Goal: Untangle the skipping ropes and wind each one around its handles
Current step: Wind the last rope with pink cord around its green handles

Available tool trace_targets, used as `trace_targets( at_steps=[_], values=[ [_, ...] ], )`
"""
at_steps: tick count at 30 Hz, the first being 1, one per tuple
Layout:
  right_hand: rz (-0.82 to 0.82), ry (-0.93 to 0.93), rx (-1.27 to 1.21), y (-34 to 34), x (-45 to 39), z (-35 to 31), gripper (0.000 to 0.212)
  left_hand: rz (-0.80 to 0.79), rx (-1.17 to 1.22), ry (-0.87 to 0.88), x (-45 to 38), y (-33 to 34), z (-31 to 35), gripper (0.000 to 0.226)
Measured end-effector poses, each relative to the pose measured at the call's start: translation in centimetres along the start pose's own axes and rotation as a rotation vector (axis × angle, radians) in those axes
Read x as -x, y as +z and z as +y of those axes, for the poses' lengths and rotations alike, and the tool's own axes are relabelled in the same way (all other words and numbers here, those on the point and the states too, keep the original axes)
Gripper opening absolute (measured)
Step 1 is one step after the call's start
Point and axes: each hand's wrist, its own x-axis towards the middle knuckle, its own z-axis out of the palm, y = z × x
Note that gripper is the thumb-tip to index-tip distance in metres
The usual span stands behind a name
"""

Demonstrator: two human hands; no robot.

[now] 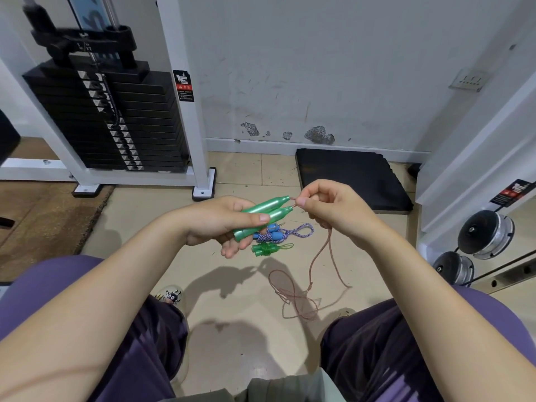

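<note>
The left hand (223, 224) grips two green handles (262, 214) pointing up-right, where right-hand fingers (301, 202) pinch the pink rope (320, 253).

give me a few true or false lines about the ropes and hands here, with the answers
1. The left hand holds both green handles side by side. True.
2. The right hand rests empty on the knee. False: it pinches the pinkish rope right at the handle tips.
3. The pinkish rope is fully wound round its handles. False: it hangs down and lies in loose loops on the floor.
4. A blue-handled rope lies wound up on the floor. True.
5. The small green rope bundle sits on the black mat. False: it lies on the tiled floor, beside the blue-handled one.
</note>
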Motion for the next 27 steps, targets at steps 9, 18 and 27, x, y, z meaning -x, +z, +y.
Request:
trace_targets(
  at_steps=[9, 18, 27],
  values=[
    [0.171, -0.002, -0.001, -0.4, -0.3, 0.4, 0.008, 0.457, 0.424, 0.257, -0.5, -1.3, 0.5, 0.03],
    [-0.04, -0.002, 0.286, 1.4, 0.0, -0.1, 0.015, 0.383, -0.062, 0.057, -1.2, -0.3, -0.9, 0.021],
    [-0.187, -0.175, 0.324, 3.3, 0.5, -0.7, 0.013, -0.083, -0.31, -0.069, -0.6, 2.0, -0.4, 0.022]
  ],
)
